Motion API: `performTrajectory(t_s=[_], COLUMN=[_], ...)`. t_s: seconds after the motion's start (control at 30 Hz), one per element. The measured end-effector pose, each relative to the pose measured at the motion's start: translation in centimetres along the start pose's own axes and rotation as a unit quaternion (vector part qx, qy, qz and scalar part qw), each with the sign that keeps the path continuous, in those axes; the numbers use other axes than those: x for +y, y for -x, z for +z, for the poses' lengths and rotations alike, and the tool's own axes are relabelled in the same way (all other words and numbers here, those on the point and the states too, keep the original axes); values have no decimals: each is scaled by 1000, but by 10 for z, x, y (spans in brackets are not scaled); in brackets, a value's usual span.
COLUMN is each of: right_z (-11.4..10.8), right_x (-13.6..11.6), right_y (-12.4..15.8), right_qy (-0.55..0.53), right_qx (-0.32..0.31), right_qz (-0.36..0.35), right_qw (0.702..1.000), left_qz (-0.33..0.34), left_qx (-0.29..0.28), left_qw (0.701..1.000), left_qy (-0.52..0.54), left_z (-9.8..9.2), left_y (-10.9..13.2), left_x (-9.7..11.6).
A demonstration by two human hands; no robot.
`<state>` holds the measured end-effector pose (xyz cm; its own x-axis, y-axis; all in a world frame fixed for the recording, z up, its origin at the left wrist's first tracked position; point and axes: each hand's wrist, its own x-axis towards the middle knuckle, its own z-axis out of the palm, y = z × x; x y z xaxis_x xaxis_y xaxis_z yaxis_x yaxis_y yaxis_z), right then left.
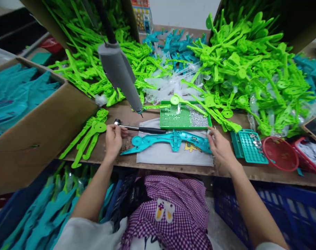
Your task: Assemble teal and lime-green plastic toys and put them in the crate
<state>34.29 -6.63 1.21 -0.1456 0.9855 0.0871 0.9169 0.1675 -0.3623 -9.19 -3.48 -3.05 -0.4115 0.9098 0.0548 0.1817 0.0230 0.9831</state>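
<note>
A long turquoise plastic part point(175, 141) lies across a white cloth point(158, 158) at the table's front, its inner side up. Along it runs a thin dark line, like a cord. My left hand point(113, 141) is closed in a pinch beyond the part's left end, beside the head of a hammer point(151, 130). What its fingers hold is too fine to make out. At the part's right end my right hand point(221, 145) is also pinched, touching or nearly touching it; its fingertips' hold is unclear. Behind lies a green tray point(173, 118) of small metal pieces.
A grey power screwdriver point(118, 71) hangs above the table. Heaps of lime-green parts point(249, 69) fill the back. A cardboard box point(43, 128) stands left; a teal tray point(251, 147) and red bowl point(280, 154) lie right. Blue crates point(272, 211) flank my lap.
</note>
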Motion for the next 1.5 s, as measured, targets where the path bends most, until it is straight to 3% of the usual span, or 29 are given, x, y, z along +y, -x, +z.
performTrajectory(t_s=[0.13, 0.23, 0.3, 0.47, 0.53, 0.6, 0.67, 0.77, 0.87, 0.97, 1.17, 1.23, 1.33, 1.5], right_z=[11, 9, 4, -10, -13, -10, 1, 28, 52, 61, 62, 63, 63, 60], right_x=[-1, 10, 22, 37, 26, 5, -19, -43, -44, -36, -32, -33, -33, -30], right_y=[-6, 1, 11, 38, 42, 37, 26, 11, 11, 22, 33, 31, 30, 30], right_qy=[28, 89, 113, 185, 185, 140, 78, 40, 59, 84, 125, 131, 130, 120], right_qx=[-99, -91, -77, -93, -64, 4, 30, -27, -31, -1, 13, 12, 10, -13], right_qz=[20, 68, 90, 139, 103, 24, -75, -164, -135, -107, -103, -108, -110, -100], right_qw=[994, 990, 986, 968, 975, 990, 994, 985, 989, 991, 987, 986, 985, 988], left_qz=[27, 7, -9, 34, 53, 84, 141, 233, 292, 330, 380, 384, 371, 337], left_qx=[96, 150, 156, 79, 42, 1, -46, -128, -213, -273, -375, -391, -381, -270], left_qw=[992, 984, 983, 995, 991, 978, 953, 900, 840, 797, 712, 697, 715, 760], left_qy=[74, 98, 94, -49, -118, -192, -264, -346, -405, -426, -456, -462, -454, -485], left_z=[15, 16, 14, 2, -5, -12, -22, -45, -75, -100, -108, -107, -107, -106], left_y=[-5, -9, -11, -13, -12, -10, -9, -10, -10, -1, 18, 17, 13, 18], left_x=[3, -4, -9, -11, -6, 1, 10, 21, 29, 33, 24, 15, -1, -5])
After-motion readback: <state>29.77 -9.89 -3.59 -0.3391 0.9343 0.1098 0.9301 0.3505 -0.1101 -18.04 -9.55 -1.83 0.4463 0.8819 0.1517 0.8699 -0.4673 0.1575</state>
